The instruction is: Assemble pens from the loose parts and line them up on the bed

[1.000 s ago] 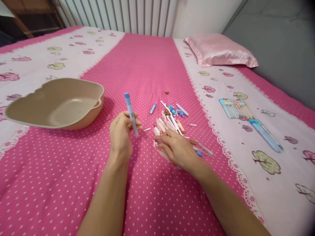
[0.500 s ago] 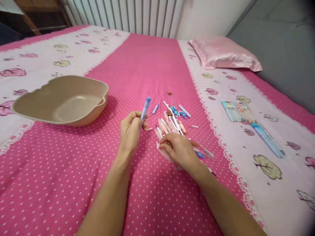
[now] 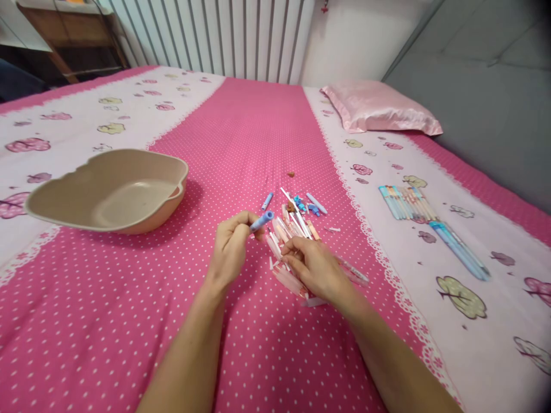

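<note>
My left hand (image 3: 232, 244) is closed round a blue pen barrel (image 3: 262, 221), whose open end points up and to the right. Just right of it, my right hand (image 3: 316, 265) is over a loose pile of pen parts (image 3: 297, 226), thumb and fingertips pinched together. Whatever those fingertips hold is too small or hidden to make out. Clear pinkish barrels, white refills and an orange piece lie around that hand. Small blue figure toppers (image 3: 299, 203), a lilac pen part (image 3: 316, 203) and a short blue cap (image 3: 267, 201) rest at the far side of the pile.
A beige plastic basin (image 3: 107, 189) stands on the left of the pink dotted bedspread (image 3: 249, 137). At right lie a row of pens (image 3: 408, 203) and several blue pens (image 3: 460, 249). A pink pillow (image 3: 381, 108) sits at the back right, near the radiator (image 3: 215, 40).
The blue barrel in my left hand has tipped from nearly upright toward the right, its end now lower and facing me. My right hand stays over the pile, and the view has tilted slightly upward.
</note>
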Demonstrator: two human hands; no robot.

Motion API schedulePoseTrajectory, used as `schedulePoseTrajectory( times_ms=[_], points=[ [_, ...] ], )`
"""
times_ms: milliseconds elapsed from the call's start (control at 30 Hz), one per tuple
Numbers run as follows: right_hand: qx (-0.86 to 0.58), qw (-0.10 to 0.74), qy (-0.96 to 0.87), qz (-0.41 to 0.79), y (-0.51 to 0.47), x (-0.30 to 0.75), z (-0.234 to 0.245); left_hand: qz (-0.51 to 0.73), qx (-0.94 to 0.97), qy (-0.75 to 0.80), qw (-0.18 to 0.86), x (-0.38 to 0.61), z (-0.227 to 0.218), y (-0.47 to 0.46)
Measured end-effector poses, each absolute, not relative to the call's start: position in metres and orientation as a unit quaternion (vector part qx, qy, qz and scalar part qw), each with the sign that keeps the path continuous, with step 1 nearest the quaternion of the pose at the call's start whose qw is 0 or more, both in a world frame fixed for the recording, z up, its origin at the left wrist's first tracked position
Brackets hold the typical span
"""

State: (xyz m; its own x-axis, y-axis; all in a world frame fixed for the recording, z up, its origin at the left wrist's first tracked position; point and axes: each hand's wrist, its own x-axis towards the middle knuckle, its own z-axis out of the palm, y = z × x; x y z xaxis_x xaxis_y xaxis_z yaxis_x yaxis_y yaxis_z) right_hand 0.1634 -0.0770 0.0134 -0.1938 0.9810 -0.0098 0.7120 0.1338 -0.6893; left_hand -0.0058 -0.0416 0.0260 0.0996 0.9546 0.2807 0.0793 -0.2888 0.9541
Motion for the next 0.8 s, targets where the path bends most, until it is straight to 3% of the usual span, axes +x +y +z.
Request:
schedulePoseTrajectory(
  times_ms=[267,800],
  points=[
    [-0.607,0.207,-0.71,0.291,-0.0778,0.1657,0.0179,0.527,0.64,0.363,0.426,-0.0055,0.0222,-0.0445],
    [-0.628,0.214,-0.687,0.294,-0.0778,0.1657,0.0157,0.531,0.633,0.389,0.407,-0.0041,0.0251,-0.0448]
  ],
)
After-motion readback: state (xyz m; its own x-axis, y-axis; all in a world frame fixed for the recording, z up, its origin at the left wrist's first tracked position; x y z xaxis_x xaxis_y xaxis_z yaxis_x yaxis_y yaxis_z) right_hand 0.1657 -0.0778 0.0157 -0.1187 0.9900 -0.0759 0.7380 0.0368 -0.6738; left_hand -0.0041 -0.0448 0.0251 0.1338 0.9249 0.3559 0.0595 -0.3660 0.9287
